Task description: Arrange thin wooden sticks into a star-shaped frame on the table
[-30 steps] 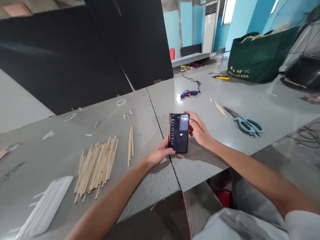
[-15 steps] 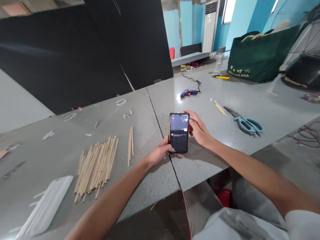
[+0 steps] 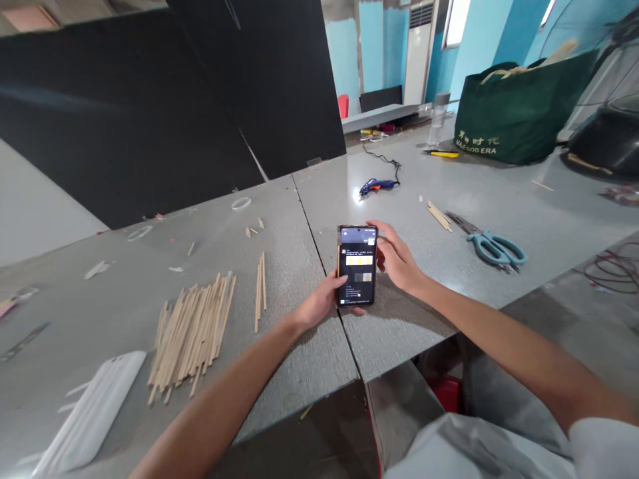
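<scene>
A smartphone (image 3: 357,269) with a lit, dark-themed screen of text and small yellow pictures is held upright over the table's seam. My left hand (image 3: 319,303) grips its lower left side, the thumb lying at the edge of the screen and a fingertip showing beneath the phone. On the upper right edge, the curled fingers of my right hand (image 3: 395,258) hold the phone too. A bundle of thin wooden sticks (image 3: 192,336) lies left of my left forearm, with a few separate sticks (image 3: 260,289) nearer the hand. Blue-handled scissors (image 3: 492,245) rest right of my right hand.
Beyond the phone lies a blue glue gun (image 3: 377,186) with its cord. Short sticks (image 3: 439,216) sit near the scissors. A yellow cutter (image 3: 444,154), a clear bottle (image 3: 439,120) and a green bag (image 3: 514,116) stand farther back. White packs (image 3: 94,406) lie front left; black boards (image 3: 174,106) rise behind.
The phone's screen content has scrolled upward, bringing text and yellow pictures into view. My left thumb has shifted up from the bottom of the screen. My right hand has stayed in place.
</scene>
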`<state>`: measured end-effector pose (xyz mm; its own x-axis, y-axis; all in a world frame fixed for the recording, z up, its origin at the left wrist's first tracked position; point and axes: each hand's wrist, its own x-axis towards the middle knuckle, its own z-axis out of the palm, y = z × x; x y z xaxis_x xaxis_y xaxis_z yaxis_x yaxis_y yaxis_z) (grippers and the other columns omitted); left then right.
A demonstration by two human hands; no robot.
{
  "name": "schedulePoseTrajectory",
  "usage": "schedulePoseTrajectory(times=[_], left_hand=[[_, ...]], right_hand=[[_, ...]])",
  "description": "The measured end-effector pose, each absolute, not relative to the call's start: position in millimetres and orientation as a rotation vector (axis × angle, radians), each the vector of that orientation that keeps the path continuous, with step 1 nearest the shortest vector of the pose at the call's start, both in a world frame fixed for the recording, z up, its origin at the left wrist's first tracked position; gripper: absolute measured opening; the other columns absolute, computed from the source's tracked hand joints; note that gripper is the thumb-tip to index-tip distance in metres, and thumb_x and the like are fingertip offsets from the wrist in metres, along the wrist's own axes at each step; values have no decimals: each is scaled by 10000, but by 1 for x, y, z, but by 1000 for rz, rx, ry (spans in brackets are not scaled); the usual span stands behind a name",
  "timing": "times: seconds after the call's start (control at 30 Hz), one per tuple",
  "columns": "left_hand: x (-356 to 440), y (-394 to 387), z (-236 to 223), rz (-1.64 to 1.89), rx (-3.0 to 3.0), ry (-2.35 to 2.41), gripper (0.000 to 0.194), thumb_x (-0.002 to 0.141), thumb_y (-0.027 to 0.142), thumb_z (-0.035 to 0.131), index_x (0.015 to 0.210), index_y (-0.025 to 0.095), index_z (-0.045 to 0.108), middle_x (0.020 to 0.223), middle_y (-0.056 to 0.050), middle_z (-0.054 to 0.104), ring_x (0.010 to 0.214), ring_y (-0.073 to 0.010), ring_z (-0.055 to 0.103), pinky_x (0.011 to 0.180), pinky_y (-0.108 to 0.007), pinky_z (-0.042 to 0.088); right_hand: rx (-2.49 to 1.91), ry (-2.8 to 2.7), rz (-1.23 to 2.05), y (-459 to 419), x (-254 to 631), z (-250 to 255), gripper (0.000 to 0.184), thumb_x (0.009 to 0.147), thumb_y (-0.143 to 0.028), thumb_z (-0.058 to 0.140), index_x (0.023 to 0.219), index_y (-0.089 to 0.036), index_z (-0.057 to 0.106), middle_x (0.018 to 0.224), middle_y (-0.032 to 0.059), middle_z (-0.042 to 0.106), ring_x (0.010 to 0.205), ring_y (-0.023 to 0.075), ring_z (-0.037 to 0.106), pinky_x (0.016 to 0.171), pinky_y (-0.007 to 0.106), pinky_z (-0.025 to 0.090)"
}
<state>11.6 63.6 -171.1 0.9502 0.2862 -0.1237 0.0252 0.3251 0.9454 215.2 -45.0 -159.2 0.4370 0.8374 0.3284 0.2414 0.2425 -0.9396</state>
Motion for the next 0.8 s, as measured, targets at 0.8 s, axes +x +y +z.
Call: schedulePoseTrajectory(times=[0.8], left_hand=[[8,68,-176,197,1291,223,839,692,97,659,1517,235,582,1424,-157,689,1122,-309,715,884,-493,678]], right_hand=[[-1183,-1134,690,-48,214,-157,670,1068,-590,632,1643,-320,417,1226,116,725,906,251,700,692,397,588]])
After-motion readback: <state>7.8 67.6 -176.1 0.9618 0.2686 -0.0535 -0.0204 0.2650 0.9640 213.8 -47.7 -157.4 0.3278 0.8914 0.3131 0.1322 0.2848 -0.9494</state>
